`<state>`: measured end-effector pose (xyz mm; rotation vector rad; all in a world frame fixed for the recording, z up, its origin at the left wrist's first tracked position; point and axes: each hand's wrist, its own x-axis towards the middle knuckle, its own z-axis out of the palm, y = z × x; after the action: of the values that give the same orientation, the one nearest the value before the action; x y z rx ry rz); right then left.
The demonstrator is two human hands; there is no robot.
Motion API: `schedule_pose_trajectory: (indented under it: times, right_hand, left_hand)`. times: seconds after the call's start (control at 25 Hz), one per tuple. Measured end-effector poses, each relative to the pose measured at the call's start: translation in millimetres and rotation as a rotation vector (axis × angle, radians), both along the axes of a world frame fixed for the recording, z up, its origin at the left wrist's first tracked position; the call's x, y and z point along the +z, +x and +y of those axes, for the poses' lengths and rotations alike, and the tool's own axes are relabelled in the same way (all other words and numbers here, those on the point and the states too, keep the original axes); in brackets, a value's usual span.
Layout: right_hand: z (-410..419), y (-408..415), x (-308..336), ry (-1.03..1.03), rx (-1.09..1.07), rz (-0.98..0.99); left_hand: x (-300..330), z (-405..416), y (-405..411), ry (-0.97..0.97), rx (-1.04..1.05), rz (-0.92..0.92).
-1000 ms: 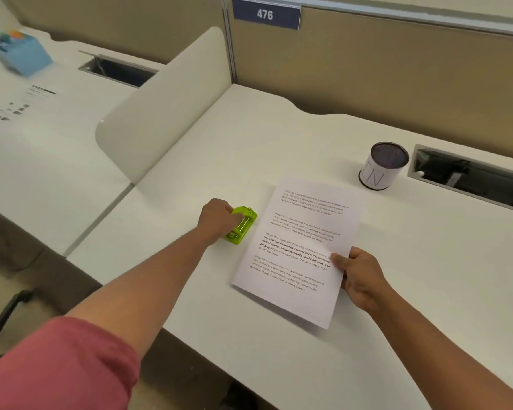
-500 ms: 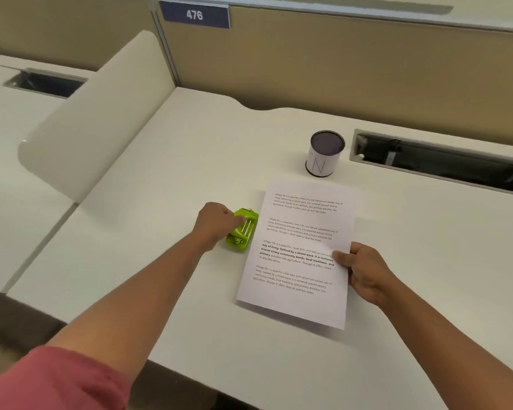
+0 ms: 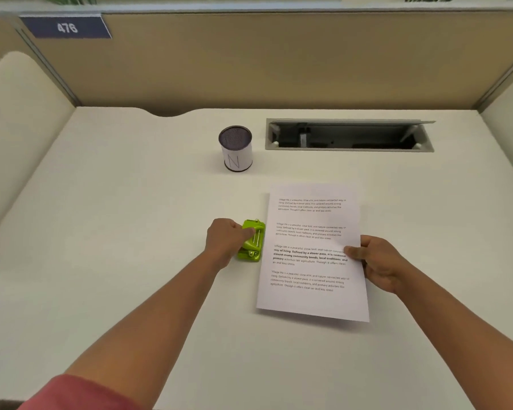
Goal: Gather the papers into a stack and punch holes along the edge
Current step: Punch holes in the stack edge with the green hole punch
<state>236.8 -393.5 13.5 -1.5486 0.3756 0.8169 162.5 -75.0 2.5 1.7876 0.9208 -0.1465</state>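
A stack of white printed papers point(image 3: 311, 261) lies on the white desk point(image 3: 131, 232), right of centre. My right hand point(image 3: 376, 261) grips the stack's right edge, thumb on top. A small lime-green hole punch point(image 3: 251, 241) sits against the stack's left edge. My left hand point(image 3: 224, 239) is closed over the punch's left side, with the thumb pressing on its top. Whether the paper edge is inside the punch's slot I cannot tell.
A white cylindrical pen cup point(image 3: 236, 149) marked "N" stands behind the papers. An open cable tray slot point(image 3: 350, 134) is set into the desk at the back right. Beige partition walls point(image 3: 279, 60) enclose the desk; a curved divider point(image 3: 21, 113) stands at the left.
The camera has swung right and now faces the desk squarely. Both hands keep their holds; the papers and punch stay side by side.
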Motion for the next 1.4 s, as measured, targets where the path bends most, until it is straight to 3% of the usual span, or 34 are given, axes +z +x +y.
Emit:
schedule_pose_trajectory:
  times: [1.4]
  right_hand:
    - [23.8, 14.0, -20.9, -0.017, 0.058, 0.028]
  left_hand:
    - [-5.1, -8.8, -5.1, -0.027, -0.018, 0.0]
